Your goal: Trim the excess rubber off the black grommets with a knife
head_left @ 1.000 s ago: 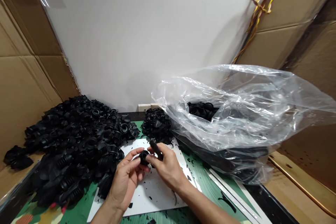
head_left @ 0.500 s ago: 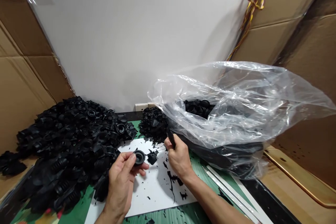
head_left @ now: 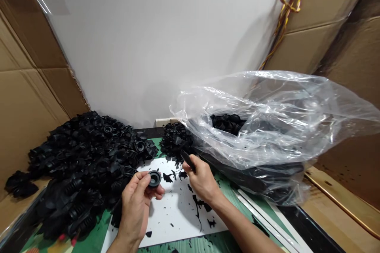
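My left hand [head_left: 135, 201] is closed on a round black rubber part [head_left: 154, 179], pinching its rim between thumb and fingers with the hollow face turned up toward me. A slim black tool [head_left: 188, 161] is gripped in my right hand [head_left: 202, 178], pointing up and left; its exact kind does not show. Both hands are above a white sheet [head_left: 169, 221] strewn with thin black scraps [head_left: 168, 178]. The tool and the rubber part are apart. Left of my left hand lies a large heap of black rubber parts [head_left: 89, 158], many ribbed and with ragged flash.
A clear plastic bag [head_left: 282, 126] holding black parts stands at the right. Behind the sheet is a pile of black trimmings [head_left: 176, 140]. White strips [head_left: 264, 217] lie on the green table surface [head_left: 184, 245]. Cardboard walls [head_left: 32, 71] flank both sides; twisted wires [head_left: 286, 8] hang at the right.
The rubber part has tilted so more of its hollow face shows. My right hand's tool has swung to the left. A dark scrap now lies on the sheet below my left hand.
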`<state>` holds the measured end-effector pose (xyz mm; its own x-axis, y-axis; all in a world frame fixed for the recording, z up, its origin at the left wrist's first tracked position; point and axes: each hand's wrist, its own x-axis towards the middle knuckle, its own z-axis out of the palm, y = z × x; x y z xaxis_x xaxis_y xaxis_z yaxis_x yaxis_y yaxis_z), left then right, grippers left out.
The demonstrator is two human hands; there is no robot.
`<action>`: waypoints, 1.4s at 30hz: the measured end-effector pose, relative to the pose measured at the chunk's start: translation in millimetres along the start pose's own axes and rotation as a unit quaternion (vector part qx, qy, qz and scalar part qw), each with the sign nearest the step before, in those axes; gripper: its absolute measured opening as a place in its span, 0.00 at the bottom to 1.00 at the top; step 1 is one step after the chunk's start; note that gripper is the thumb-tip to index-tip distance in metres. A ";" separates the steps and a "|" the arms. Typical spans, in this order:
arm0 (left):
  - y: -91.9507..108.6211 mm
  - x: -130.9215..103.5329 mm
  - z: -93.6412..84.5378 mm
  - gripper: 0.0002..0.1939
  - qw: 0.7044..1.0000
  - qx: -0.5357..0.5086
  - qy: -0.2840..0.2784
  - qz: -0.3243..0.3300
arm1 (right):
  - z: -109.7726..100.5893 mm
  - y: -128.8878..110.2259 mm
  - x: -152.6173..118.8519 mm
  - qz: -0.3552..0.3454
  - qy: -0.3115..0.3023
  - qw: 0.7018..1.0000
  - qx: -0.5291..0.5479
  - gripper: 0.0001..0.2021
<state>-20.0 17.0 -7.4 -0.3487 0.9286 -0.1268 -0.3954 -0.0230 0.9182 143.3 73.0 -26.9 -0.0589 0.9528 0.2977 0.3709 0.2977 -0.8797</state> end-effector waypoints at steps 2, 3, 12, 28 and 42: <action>0.8 -1.0 1.1 0.14 1.000 -0.005 -0.019 -0.017 | 3.8 -2.3 -1.5 0.016 -0.039 0.998 0.044 0.07; 1.3 -1.8 1.8 0.15 0.999 -0.005 -0.027 -0.025 | 5.1 -3.4 -2.4 0.020 -0.051 0.996 0.074 0.06; -5.0 -5.2 1.9 0.24 0.995 0.048 -0.080 -0.021 | 22.1 -19.6 -14.5 0.016 -0.063 0.967 0.247 0.05; -18.9 -2.5 -0.3 0.30 0.982 0.132 -0.120 0.057 | 29.9 -8.3 -15.4 0.166 -0.091 0.871 0.453 0.24; -27.7 -5.1 -8.0 0.23 0.969 0.192 -0.083 0.132 | 34.2 -7.3 -15.5 0.187 -0.117 0.816 0.534 0.21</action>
<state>-14.1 10.0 -35.2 -0.2413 0.9563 0.1649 0.0461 -0.1585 0.9863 109.9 58.0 -37.8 -0.3491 0.9364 -0.0344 -0.6083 -0.2544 -0.7518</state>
